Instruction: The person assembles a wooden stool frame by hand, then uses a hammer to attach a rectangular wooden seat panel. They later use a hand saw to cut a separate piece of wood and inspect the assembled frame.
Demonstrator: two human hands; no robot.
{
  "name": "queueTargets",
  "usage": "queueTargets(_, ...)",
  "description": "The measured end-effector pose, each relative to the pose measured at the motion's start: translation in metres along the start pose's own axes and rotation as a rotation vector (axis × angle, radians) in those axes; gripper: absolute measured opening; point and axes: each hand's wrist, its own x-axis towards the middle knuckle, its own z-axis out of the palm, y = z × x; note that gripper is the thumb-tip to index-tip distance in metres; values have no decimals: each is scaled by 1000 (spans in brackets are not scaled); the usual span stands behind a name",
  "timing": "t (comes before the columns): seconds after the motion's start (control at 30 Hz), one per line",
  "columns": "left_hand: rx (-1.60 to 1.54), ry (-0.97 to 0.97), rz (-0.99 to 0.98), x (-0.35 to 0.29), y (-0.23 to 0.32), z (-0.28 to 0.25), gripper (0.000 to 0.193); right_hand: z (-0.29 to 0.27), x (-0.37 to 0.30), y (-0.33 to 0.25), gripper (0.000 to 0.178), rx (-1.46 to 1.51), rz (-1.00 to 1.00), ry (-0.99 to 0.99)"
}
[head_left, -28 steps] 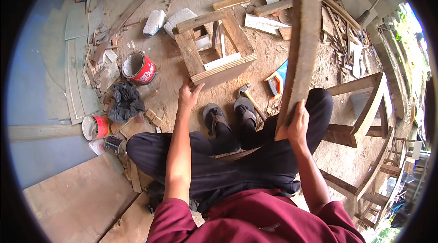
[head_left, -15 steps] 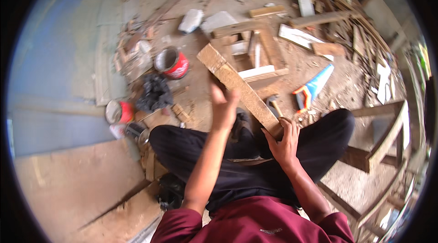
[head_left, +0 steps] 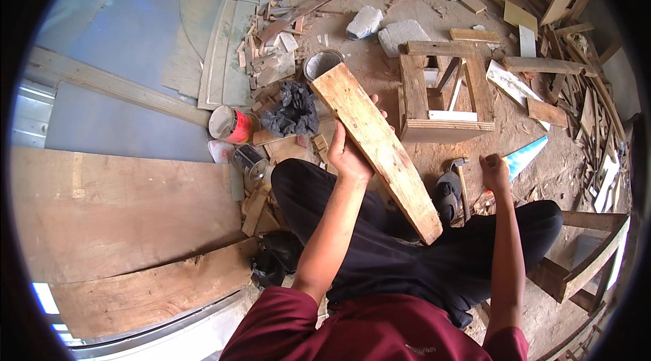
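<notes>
Plank [head_left: 380, 157], long, squared-off and rough-grained, slants over our dark trousers [head_left: 380, 266], our left hand [head_left: 352, 157] wrapped around it, fingertips past its far edge. Our right hand [head_left: 496, 172] curls near the blue saw [head_left: 527, 157]; whether it grips, we cannot tell. Beside it lies a wooden-handled hammer [head_left: 464, 191]; beyond, a boxy wooden frame [head_left: 444, 130] stands on gritty floor [head_left: 434, 157].

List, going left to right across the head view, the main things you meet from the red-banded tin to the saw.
Red-banded tin, crumpled black plastic, left hand holding a plank, hammer, right hand, blue-and-white saw.
</notes>
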Motion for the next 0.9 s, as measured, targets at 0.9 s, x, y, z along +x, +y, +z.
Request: queueTargets(0.9, 2051, -68, 185, 43, -44, -141, 82, 139, -33, 135, 37, -328, 310, -595)
